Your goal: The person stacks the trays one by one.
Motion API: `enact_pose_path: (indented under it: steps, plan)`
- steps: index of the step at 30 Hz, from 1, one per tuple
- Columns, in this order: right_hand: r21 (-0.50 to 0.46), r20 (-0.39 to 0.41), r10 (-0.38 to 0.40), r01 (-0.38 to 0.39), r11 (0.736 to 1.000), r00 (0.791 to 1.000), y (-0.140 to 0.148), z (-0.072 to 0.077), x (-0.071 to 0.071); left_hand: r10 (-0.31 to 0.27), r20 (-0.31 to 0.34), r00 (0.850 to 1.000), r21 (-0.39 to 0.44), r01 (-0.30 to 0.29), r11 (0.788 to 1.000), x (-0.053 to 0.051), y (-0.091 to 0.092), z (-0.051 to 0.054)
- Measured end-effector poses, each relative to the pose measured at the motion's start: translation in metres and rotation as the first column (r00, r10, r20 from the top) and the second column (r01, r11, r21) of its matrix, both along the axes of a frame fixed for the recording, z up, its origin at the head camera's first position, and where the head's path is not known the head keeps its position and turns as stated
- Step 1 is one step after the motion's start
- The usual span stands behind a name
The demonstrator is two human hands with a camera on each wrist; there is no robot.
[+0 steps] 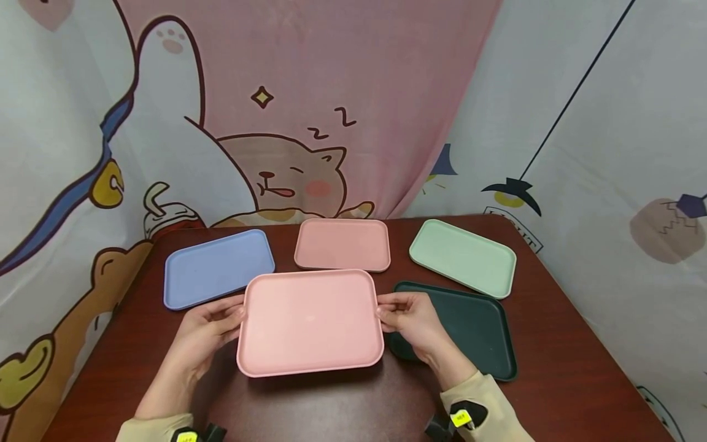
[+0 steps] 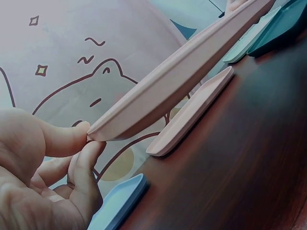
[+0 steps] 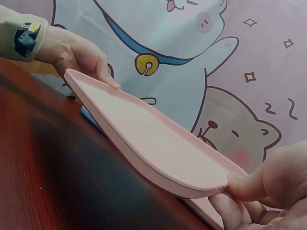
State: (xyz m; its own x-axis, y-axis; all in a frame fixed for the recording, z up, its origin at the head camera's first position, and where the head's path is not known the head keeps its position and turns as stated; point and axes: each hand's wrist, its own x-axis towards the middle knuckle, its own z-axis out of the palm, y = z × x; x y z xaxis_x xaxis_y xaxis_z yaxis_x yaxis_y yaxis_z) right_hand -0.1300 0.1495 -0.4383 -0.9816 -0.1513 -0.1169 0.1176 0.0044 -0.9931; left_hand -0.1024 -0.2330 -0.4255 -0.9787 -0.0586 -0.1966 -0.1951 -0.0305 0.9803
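Both hands hold a large pink tray (image 1: pixel 310 325) above the table, one at each short side. My left hand (image 1: pixel 201 334) pinches its left rim between thumb and fingers, as the left wrist view shows at the tray's corner (image 2: pixel 144 103). On the opposite rim, my right hand (image 1: pixel 414 322) pinches with the thumb on top and fingers beneath; in the right wrist view its thumb (image 3: pixel 247 186) presses the edge. A gap separates the held tray from the tabletop. Part of a dark green tray (image 1: pixel 469 331) is hidden behind the right hand and wrist.
On the brown table (image 1: pixel 563 368) lie a blue tray (image 1: pixel 218 267) at left, a smaller pink tray (image 1: pixel 342 244) at the back, and a light green tray (image 1: pixel 464 255) at right, close to the dark green one. A cartoon-printed curtain (image 1: pixel 353 73) hangs behind.
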Motion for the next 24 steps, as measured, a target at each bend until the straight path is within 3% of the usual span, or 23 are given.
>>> enact_pose_path:
  steps: [15, 24]
  plan:
    - [0.018, 0.01, -0.042, 0.042, 0.999, 0.999, 0.006, -0.003, -0.001, 0.021, 0.048, 0.999, -0.024, -0.02, 1.0, -0.006, 0.01, -0.003]
    - [0.047, 0.022, -0.055, 0.054, 0.997, 0.998, 0.009, -0.007, -0.002, 0.01, 0.043, 0.999, -0.008, -0.01, 1.0, -0.012, 0.015, -0.009]
